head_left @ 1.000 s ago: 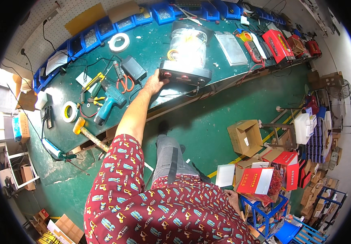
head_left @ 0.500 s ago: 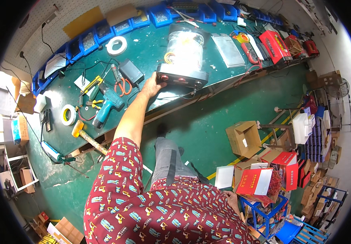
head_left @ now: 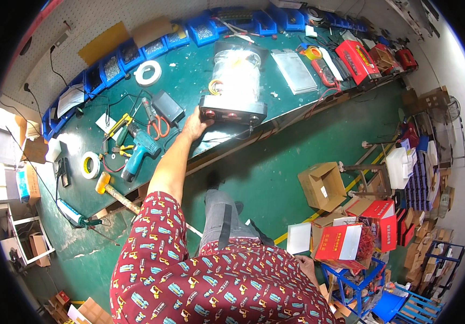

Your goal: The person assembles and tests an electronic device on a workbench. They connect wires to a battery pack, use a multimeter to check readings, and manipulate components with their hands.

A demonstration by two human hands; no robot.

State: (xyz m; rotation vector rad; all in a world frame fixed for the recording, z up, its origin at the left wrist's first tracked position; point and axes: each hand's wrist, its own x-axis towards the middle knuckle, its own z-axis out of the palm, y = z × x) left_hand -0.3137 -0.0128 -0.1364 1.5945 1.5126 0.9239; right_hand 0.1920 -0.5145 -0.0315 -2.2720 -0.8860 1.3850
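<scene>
The left hand (head_left: 196, 123) lies flat and spread on the left end of the black box (head_left: 233, 108) at the near tabletop (head_left: 189, 81) edge, at 12 o'clock from the person, so moving it looks just begun, while the right hand (head_left: 309, 265) hangs loose.

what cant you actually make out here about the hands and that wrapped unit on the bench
- Left hand, head view: it touches the end panel of the wrapped unit, but the fingers are too small to tell grip from resting touch.
- Right hand, head view: only part shows at the patterned shirt, which hides whether it holds anything.
- Wrapped unit contents: glare on the clear wrap blurs them.
- Blue bins: contents too small.
</scene>
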